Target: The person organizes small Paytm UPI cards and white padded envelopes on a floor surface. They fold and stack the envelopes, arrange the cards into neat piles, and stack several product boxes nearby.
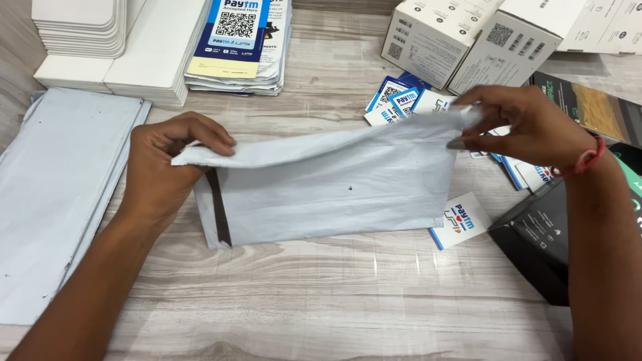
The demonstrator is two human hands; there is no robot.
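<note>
A pale grey plastic mailer bag [334, 190] lies across the middle of the wooden table [321, 301], its upper flap lifted. My left hand [164, 164] grips the flap's left end, where a dark strip runs down the bag's left edge. At the bag's upper right corner my right hand [528, 127] pinches the flap's other end; a red thread sits on that wrist. The bag's mouth is held between both hands, and I cannot see inside it.
A stack of flat grey mailer bags [57, 194] lies at the left. White card stacks [100, 40] and printed leaflets [237, 43] sit at the back. White boxes [468, 37], small blue-and-white cards [401, 100] and a black box [542, 244] crowd the right.
</note>
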